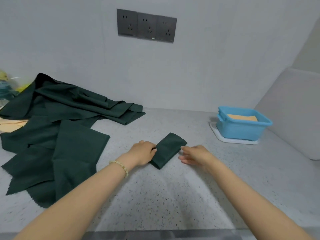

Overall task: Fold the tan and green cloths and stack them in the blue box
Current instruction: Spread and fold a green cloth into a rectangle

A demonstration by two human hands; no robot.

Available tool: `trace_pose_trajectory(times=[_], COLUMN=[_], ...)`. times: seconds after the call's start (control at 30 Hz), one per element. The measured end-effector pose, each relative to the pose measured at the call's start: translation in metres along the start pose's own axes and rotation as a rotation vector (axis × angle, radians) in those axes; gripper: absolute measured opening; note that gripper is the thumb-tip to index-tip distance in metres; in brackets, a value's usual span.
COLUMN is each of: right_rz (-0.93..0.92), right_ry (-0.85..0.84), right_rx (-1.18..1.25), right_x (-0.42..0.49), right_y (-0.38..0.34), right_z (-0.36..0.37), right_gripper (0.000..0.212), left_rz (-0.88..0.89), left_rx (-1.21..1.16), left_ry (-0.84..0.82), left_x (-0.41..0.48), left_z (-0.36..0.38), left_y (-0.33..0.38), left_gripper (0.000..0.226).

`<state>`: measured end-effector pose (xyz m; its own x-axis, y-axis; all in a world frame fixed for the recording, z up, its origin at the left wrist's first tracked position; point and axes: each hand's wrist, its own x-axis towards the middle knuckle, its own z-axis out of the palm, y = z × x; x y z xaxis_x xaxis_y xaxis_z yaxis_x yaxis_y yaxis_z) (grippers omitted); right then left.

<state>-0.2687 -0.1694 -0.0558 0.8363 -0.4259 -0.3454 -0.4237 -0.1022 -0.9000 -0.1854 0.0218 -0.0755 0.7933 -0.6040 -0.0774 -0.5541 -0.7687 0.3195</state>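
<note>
A small folded dark green cloth [167, 150] lies on the speckled grey counter [173, 196] in the middle. My left hand [143, 153] grips its left edge with curled fingers. My right hand [195, 155] is beside its right edge, fingers straight, fingertips touching the cloth's corner. The blue box [242, 130] stands at the right rear with a folded tan cloth [242, 117] inside. A pile of unfolded dark green cloths [60, 129] spreads over the left of the counter, with a tan cloth [12, 124] peeking out under it at the far left.
The blue box sits on a white tray [225, 138]. A wall with a row of dark sockets [147, 25] rises behind the counter. A white appliance [297, 110] fills the right side. Yellow and teal items [7, 84] lie at the far left. The counter's front edge runs along the bottom.
</note>
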Motion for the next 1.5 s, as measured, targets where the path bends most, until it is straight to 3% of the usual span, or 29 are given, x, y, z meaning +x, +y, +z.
trace_pose_trajectory(times=[0.17,0.33,0.4,0.47,0.53,0.6,0.77,0.87,0.93,1.07,1.13,1.23,1.3,1.5], right_rz=[0.087,0.055,-0.02,-0.086,-0.129,-0.141,-0.172,-0.109,-0.106,-0.219,-0.316,-0.494,-0.527,-0.392], right_ry=[-0.116,-0.181,-0.213,-0.268,-0.339,-0.409,-0.363,-0.266,-0.176,0.212,0.456,0.66,0.71,0.6], right_rx=[0.32,0.435,0.497,0.531,0.478,0.411,0.411,0.519,0.561,0.503,0.398,0.035,-0.235,-0.888], right_x=[0.0,-0.001,-0.003,-0.005,-0.011,-0.016,-0.015,-0.008,0.0,0.026,0.045,0.076,0.098,0.153], right_y=[-0.003,-0.003,-0.01,-0.022,-0.034,-0.043,-0.053,-0.047,-0.042,-0.052,-0.062,-0.075,-0.078,-0.066], right_z=[0.026,0.031,0.018,0.001,-0.015,-0.027,-0.069,-0.098,-0.119,-0.18,-0.223,-0.271,-0.292,-0.312], right_gripper=[0.023,0.022,0.021,0.025,0.028,0.026,0.025,0.023,0.022,0.016,0.032,0.041,0.035,0.036], left_rz=[0.047,0.053,-0.088,-0.183,-0.168,-0.187,-0.191,-0.143,-0.116,-0.094,-0.043,0.044,0.126,0.233], left_rx=[-0.225,-0.56,-0.791,-1.101,-1.448,-1.697,-1.863,-1.966,-1.889,-1.802,-1.564,-1.133,-0.872,-0.102], left_ry=[0.024,0.048,0.052,-0.1,-0.258,-0.286,-0.105,0.21,0.367,0.36,0.368,0.378,0.398,0.432], left_x=[0.001,0.006,0.014,0.025,0.036,0.046,0.083,0.11,0.128,0.164,0.186,0.213,0.229,0.267], left_z=[0.007,0.008,0.001,-0.018,-0.036,-0.051,-0.067,-0.069,-0.066,-0.061,-0.058,-0.055,-0.051,-0.042], left_y=[0.008,0.017,0.025,0.041,0.06,0.078,0.129,0.161,0.181,0.195,0.203,0.217,0.226,0.249], left_gripper=[0.028,0.038,0.055,0.068,0.059,0.047,0.038,0.038,0.033,0.036,0.041,0.046,0.042,0.029])
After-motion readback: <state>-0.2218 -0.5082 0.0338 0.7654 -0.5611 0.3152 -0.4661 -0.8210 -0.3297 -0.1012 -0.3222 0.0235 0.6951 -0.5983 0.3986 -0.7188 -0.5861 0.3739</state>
